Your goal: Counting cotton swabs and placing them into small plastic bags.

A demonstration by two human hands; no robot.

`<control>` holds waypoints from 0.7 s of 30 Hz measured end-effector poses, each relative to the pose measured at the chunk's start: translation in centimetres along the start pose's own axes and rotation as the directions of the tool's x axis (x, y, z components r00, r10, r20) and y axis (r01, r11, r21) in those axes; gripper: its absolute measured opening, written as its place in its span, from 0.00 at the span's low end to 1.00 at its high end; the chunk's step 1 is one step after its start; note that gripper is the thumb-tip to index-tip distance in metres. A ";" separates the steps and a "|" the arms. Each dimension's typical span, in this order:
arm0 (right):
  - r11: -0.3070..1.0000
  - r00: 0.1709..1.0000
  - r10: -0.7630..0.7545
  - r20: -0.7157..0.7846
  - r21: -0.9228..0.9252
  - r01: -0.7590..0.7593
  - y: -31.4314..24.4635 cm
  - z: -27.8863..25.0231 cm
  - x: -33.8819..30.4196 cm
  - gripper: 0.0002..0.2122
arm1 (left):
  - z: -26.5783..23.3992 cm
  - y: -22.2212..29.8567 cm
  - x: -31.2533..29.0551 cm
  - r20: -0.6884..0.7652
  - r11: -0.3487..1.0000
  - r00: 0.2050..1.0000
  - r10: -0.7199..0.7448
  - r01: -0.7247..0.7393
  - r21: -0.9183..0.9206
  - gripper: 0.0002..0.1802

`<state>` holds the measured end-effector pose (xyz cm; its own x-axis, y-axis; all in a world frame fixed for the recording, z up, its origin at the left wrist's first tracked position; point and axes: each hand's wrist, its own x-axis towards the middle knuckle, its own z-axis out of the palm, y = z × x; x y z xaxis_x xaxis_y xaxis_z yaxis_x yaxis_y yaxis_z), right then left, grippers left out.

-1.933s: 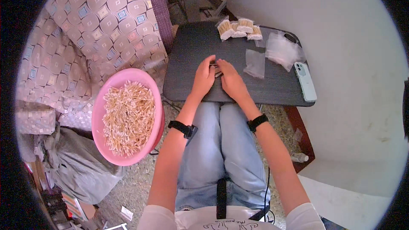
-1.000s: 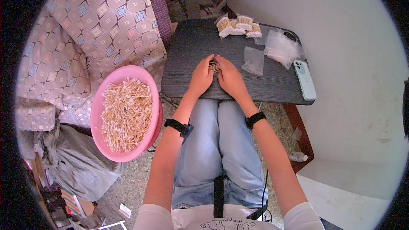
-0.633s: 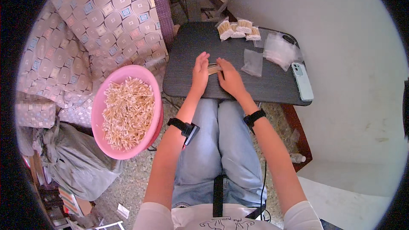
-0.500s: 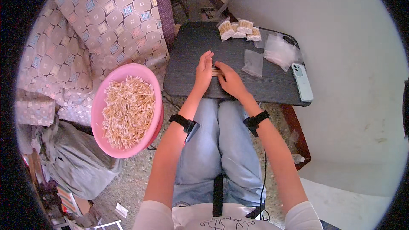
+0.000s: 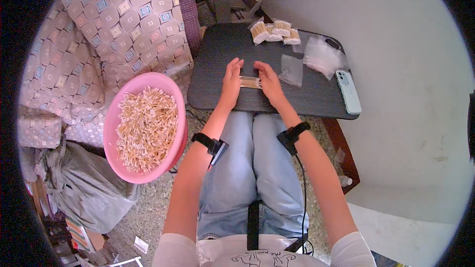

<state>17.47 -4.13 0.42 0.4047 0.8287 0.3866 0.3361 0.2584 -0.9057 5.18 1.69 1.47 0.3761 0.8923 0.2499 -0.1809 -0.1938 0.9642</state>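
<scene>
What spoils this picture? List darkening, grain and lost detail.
Head view: black vignetting swallows the corners, speckled with grain; head view: the stacked clear bags look hazy, their outlines merging; head view: the swabs between left hand and right hand read clearly, but many heaped in the pink basin tangle beyond counting.

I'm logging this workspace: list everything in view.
Table: one, black, upper centre
Swab bundle: one, tan-white, near table's middle
Swab packs: four, tan-white, table's far edge
Bags: several, clear, table's right
Phone: one, bluish, table's right
Swab basin: one, pink, left of table
Sack: one, grey, lower left
Patterned cloth: count unclear, brown, upper left
Bottle: one, pale, lower right
Armbands: two, black, forearms
Left hand: one, bundle's left end
Right hand: one, bundle's right end
</scene>
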 end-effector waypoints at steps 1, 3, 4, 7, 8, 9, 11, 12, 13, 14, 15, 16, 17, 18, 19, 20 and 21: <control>0.999 1.000 0.024 0.009 -0.022 -0.024 -0.2 0.7 0.1 0.17 | 0.3 -0.1 0.0 -0.007 0.997 0.999 -0.031 0.030 -0.075 0.22; 0.998 0.997 0.053 0.048 -0.026 -0.051 -0.3 1.0 0.2 0.18 | 0.4 -0.4 0.0 0.018 0.984 0.999 -0.051 0.054 -0.168 0.23; 0.998 0.995 0.056 0.080 -0.006 -0.056 -0.3 0.7 0.2 0.18 | 0.2 -0.6 0.0 0.047 0.981 0.998 -0.040 0.048 -0.186 0.23; 0.992 0.978 0.065 0.199 -0.118 -0.042 -1.0 0.1 -0.4 0.20 | -2.1 -0.9 -0.2 0.194 0.996 0.981 0.019 -0.035 0.077 0.24; 0.983 0.968 0.072 0.242 -0.181 -0.028 -1.4 0.0 -0.8 0.20 | -3.1 -0.9 -0.4 0.255 0.974 0.966 0.027 -0.084 0.213 0.24; 0.933 0.954 -0.060 0.295 -0.322 0.159 -1.1 -0.7 -1.4 0.21 | -3.1 -0.9 -0.9 0.347 0.885 0.931 0.111 -0.252 0.392 0.25; 0.684 0.850 -0.271 0.452 -0.531 0.501 -0.4 -1.9 -2.5 0.22 | -3.1 -0.9 -2.1 0.554 0.540 0.809 0.197 -0.561 0.627 0.26; 0.643 0.840 -0.273 0.470 -0.560 0.522 -0.7 -1.9 -2.8 0.22 | -3.4 -1.0 -2.4 0.576 0.458 0.787 0.221 -0.605 0.651 0.26; 0.600 0.829 -0.273 0.487 -0.588 0.543 -0.9 -1.8 -3.0 0.22 | -3.6 -1.0 -2.7 0.599 0.372 0.764 0.241 -0.643 0.670 0.26; 0.554 0.819 -0.272 0.505 -0.614 0.562 -1.1 -1.8 -3.2 0.22 | -3.8 -1.1 -2.8 0.623 0.283 0.738 0.258 -0.674 0.682 0.26; 0.577 0.834 -0.243 0.495 -0.618 0.535 -1.4 -1.7 -3.3 0.21 | -4.0 -1.0 -2.9 0.607 0.321 0.754 0.253 -0.657 0.682 0.25; 0.598 0.848 -0.214 0.485 -0.622 0.506 -1.7 -1.6 -3.4 0.20 | -4.2 -0.8 -2.9 0.590 0.358 0.768 0.248 -0.639 0.681 0.24; 0.618 0.861 -0.184 0.475 -0.625 0.477 -2.1 -1.4 -3.5 0.20 | -4.3 -0.7 -2.9 0.574 0.395 0.783 0.241 -0.619 0.679 0.22; 0.599 0.869 -0.189 0.458 -0.647 0.472 -2.4 -1.6 -3.6 0.18 | -4.0 -0.1 -3.0 0.571 0.385 0.797 0.198 -0.599 0.702 0.21; 0.579 0.876 -0.194 0.441 -0.669 0.466 -2.8 -1.6 -3.7 0.16 | -3.7 0.6 -3.1 0.567 0.373 0.809 0.154 -0.579 0.725 0.20; 0.560 0.883 -0.200 0.425 -0.690 0.459 -3.1 -1.6 -3.8 0.14 | -3.4 1.1 -3.2 0.560 0.359 0.821 0.110 -0.558 0.748 0.18; 0.533 0.879 -0.192 0.436 -0.706 0.467 -3.6 -1.3 -3.7 0.13 | -3.5 1.3 -3.2 0.555 0.319 0.824 0.118 -0.560 0.764 0.17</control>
<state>15.87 -8.78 2.49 -0.0796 0.8955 0.4380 0.9683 0.1738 -0.1794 0.58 -0.01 1.59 0.7927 0.4858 0.3683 0.4260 -0.8736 0.2355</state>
